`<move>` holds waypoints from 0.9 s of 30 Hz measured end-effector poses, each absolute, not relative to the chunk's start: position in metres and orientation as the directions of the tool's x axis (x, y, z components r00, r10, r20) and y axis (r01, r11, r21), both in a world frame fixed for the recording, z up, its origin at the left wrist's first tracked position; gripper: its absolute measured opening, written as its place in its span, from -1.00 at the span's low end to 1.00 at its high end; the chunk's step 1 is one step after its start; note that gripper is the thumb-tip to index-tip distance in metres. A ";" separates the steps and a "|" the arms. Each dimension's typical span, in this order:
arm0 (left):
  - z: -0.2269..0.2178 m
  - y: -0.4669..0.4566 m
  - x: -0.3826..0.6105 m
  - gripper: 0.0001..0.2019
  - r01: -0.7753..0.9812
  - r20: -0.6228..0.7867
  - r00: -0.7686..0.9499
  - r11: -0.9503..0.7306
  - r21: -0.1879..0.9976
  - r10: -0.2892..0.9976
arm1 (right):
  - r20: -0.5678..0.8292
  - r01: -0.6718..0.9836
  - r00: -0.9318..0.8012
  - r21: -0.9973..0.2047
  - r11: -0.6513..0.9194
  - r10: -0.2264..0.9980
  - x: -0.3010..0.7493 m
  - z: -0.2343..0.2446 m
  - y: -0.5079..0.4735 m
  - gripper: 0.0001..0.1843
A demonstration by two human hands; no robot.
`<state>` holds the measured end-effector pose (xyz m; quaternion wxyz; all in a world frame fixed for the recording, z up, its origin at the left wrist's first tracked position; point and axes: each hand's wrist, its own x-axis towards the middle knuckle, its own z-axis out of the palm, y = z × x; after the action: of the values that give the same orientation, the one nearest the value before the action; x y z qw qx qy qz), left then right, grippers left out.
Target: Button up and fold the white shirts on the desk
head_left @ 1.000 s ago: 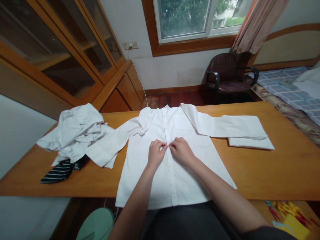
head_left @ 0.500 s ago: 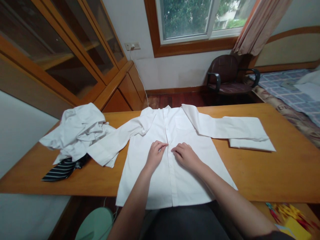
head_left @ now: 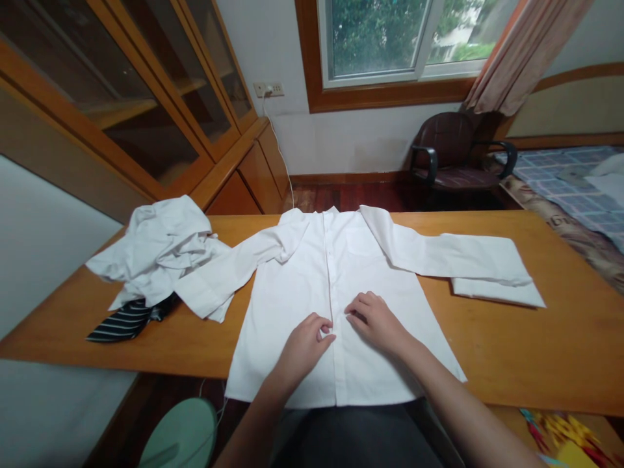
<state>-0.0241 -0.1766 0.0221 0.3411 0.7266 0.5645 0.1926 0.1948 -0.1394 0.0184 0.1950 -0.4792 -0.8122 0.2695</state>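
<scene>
A white long-sleeved shirt (head_left: 302, 286) lies front up on the wooden table (head_left: 536, 351), sleeves spread to both sides. My left hand (head_left: 305, 343) rests on the shirt's button strip low down, thumb and forefinger pinched together on the fabric edge. My right hand (head_left: 375, 318) lies just right of the strip, fingers curled and pressing the cloth, fingertips near the placket.
A crumpled white garment (head_left: 156, 250) lies at the table's left, over a dark striped tie (head_left: 124, 320). A wooden glass-door cabinet (head_left: 146, 110) stands left. A dark armchair (head_left: 453, 153), a bed (head_left: 575, 188) and a window are behind. A green stool (head_left: 180, 435) is below.
Both hands have slid down the button strip toward me, from mid-chest to lower on the shirt. The view has shifted slightly.
</scene>
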 end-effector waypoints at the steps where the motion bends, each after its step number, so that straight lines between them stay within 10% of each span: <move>1: 0.022 -0.177 -0.023 -0.91 0.698 -0.119 0.275 -0.112 0.707 0.954 | 0.059 0.672 -0.466 -0.626 0.397 0.883 0.194 0.018 -0.140 -0.90; 12: 0.024 -0.165 -0.015 -0.87 0.757 -0.232 0.221 -0.017 0.653 0.947 | 0.047 0.639 -0.546 -0.622 0.452 0.837 0.189 0.021 -0.149 -0.91; 19: 0.025 -0.165 -0.015 -0.84 0.472 -0.420 0.139 0.313 0.824 0.897 | 0.039 0.646 -0.545 -0.617 0.449 0.837 0.183 0.019 -0.149 -0.85; 27: 0.022 -0.166 -0.019 -0.79 0.300 -0.374 0.218 0.303 0.904 0.901 | 0.020 0.569 -0.527 -0.734 0.370 0.849 0.179 0.011 -0.141 -0.91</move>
<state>-0.0188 -0.1658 0.0220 0.5736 0.5291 0.5678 0.2620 0.1788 -0.1409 0.0108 0.2028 -0.4418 -0.8025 0.3459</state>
